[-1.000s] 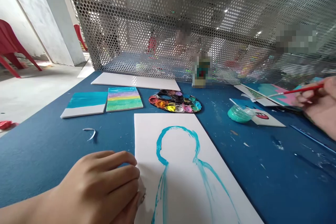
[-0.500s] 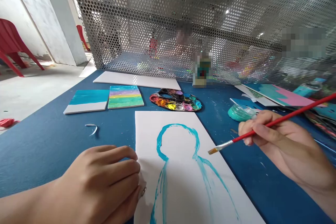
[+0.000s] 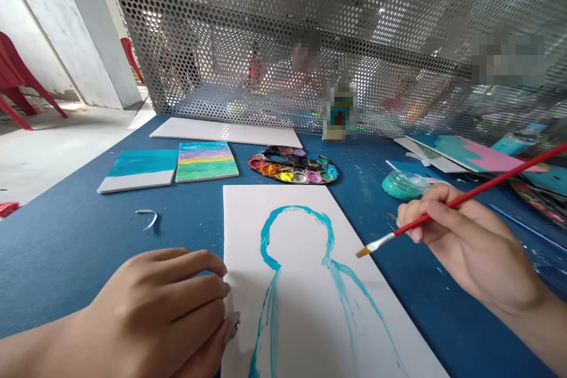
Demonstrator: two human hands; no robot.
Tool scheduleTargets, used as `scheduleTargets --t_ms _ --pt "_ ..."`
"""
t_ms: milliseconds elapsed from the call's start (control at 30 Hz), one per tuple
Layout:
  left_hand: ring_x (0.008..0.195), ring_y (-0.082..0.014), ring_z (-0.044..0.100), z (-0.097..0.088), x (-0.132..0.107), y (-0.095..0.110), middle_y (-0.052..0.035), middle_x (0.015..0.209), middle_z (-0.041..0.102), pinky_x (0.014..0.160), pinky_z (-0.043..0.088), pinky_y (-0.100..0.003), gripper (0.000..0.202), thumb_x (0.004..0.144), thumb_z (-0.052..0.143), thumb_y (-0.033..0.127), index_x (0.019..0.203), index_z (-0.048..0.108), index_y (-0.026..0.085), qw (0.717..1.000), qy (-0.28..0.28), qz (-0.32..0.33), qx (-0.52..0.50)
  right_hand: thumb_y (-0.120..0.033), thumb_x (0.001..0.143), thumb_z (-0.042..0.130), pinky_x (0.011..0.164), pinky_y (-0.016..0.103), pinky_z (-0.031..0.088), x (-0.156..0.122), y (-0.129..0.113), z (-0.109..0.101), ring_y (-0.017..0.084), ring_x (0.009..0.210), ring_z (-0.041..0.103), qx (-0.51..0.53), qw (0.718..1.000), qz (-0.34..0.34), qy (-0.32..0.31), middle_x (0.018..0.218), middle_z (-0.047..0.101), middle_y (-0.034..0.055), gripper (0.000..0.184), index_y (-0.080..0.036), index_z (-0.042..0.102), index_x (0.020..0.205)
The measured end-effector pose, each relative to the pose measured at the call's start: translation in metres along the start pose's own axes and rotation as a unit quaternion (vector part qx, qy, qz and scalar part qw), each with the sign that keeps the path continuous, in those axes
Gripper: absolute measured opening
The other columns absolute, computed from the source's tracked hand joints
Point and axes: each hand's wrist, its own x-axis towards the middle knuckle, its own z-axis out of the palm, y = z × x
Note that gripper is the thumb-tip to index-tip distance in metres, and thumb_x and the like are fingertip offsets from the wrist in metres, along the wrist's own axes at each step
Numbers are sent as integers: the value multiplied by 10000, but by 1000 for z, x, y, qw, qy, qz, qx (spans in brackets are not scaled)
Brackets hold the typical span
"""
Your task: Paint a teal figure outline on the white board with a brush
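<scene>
A white canvas (image 3: 301,319) lies flat in front of me, with a turquoise outline of a rounded top and sloping lines painted on it. At its left edge my left hand (image 3: 163,307) is closed, fingers curled against the edge and the thumb on the white surface. My right hand (image 3: 469,242) grips a red-handled paintbrush (image 3: 487,187) between thumb and fingers. The brush's flat tan bristles hover near the canvas's right edge, apart from the turquoise lines. Beyond the canvas sits a paint palette (image 3: 292,166) with wells of many colours.
Two small painted canvases (image 3: 207,162) lie at the left on the blue table (image 3: 66,254). Behind the right hand stands a tub of turquoise paint (image 3: 401,184). More painted boards (image 3: 478,156) and a bottle (image 3: 520,139) are at the right. A perforated metal screen (image 3: 221,41) borders the back.
The brush tip has shifted slightly right and up, towards the canvas edge. The view has moved a little; my left hand stays at the canvas's left edge.
</scene>
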Motion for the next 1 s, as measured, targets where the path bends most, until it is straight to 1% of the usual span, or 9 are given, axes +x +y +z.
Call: scheduleTargets --t_ms 167,233,300,400,567,733,1000 --pt "779 -177 797 -3 7 1 -26 794 795 679 618 -315 355 1062 466 69 817 682 209 1000 -11 5 1 -609 655 984 538 256 500 0 2 4 163 564 559 16 999 25 16 579 610 -14 494 -268 629 627" --pt "756 -176 793 -3 8 2 -32 792 799 669 613 -321 389 1074 457 74 783 677 209 1000 -10 8 7 -616 630 994 533 246 498 -1 2 6 159 563 561 20 999 33 21 579 611 -15 502 -267 633 612" --pt "756 -181 796 -4 9 2 -39 803 807 662 608 -331 410 1093 442 83 791 693 204 1000 -8 8 10 -625 622 993 524 241 492 -2 2 7 156 557 554 16 999 31 23 574 612 -14 502 -269 640 598" --pt "754 -181 798 -4 9 2 -31 799 808 659 604 -333 425 1117 427 96 821 713 200 1000 -7 8 7 -642 656 979 528 239 494 -3 3 9 159 570 564 6 1000 22 11 574 625 -8 497 -273 653 589" --pt "750 -174 796 -4 8 0 -20 794 809 665 604 -331 437 1137 421 112 812 697 206 1000 -9 7 1 -645 701 968 559 254 529 -6 6 10 167 581 582 1 1000 0 -1 577 641 -7 474 -280 679 610" --pt "772 -170 801 -2 8 1 -16 809 813 673 598 -330 474 1180 385 149 822 691 205 1000 1 1 6 -649 740 962 573 237 522 -8 9 9 150 575 580 -6 1000 -17 -22 589 650 -10 476 -273 689 634" --pt "770 -165 800 -2 9 4 -2 795 807 683 603 -327 420 1136 427 103 824 688 210 1000 4 -4 0 -613 837 908 580 223 538 -9 10 7 149 602 607 -6 997 -24 -69 646 678 2 415 -272 729 682"
